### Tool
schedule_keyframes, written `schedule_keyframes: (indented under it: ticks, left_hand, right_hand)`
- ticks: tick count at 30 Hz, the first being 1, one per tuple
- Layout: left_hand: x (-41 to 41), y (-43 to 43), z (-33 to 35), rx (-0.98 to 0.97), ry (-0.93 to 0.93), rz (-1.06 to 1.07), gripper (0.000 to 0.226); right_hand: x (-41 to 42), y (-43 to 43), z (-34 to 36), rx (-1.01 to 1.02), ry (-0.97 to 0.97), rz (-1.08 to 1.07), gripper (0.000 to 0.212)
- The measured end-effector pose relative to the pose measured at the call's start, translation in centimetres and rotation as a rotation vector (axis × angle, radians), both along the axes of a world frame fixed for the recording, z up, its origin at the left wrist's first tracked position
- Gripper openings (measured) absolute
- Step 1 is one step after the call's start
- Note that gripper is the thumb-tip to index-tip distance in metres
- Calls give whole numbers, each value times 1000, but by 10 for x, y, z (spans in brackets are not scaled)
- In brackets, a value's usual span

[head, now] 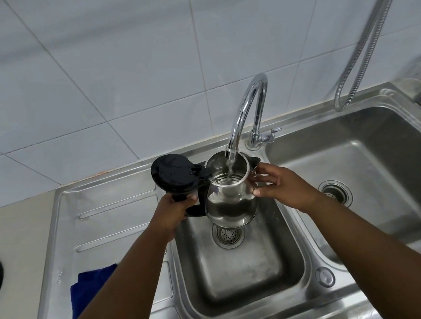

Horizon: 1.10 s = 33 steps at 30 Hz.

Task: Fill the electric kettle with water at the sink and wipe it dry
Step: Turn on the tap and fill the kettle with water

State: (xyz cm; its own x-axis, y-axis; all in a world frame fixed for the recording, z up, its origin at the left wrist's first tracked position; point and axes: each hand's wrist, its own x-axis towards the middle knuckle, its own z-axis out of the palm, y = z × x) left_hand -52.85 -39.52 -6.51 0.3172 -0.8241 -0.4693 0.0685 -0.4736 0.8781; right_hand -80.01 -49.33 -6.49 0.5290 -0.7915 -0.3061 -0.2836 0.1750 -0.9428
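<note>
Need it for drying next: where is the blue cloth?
The blue cloth lies on the steel draining board, lower left in the head view, partly hidden under the left forearm.

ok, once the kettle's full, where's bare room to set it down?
Best patch: the ribbed drainboard between the wall edge and the blue cloth, left of the small basin. The large right basin is also bare. Crowded: under the tap, where the left hand and right hand hold the kettle.

faucet [247, 114] above kettle [230, 198], right basin [374, 147] open
</note>
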Motion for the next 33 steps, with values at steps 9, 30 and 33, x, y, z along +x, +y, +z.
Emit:
schedule_keyframes:
  ticks: [9,30,33]
  left_hand:
    - [0,2,1,2,22,13,16]
    - [-1,4,8,-38,63,17,23]
    - [-1,4,8,-46,61,8,22]
  right_hand:
    - [-3,-5,2,10,17,12,63]
    - [3,-31,3,-741,839,-78,80]
    - [2,-28,-6,-712,843,-27,88]
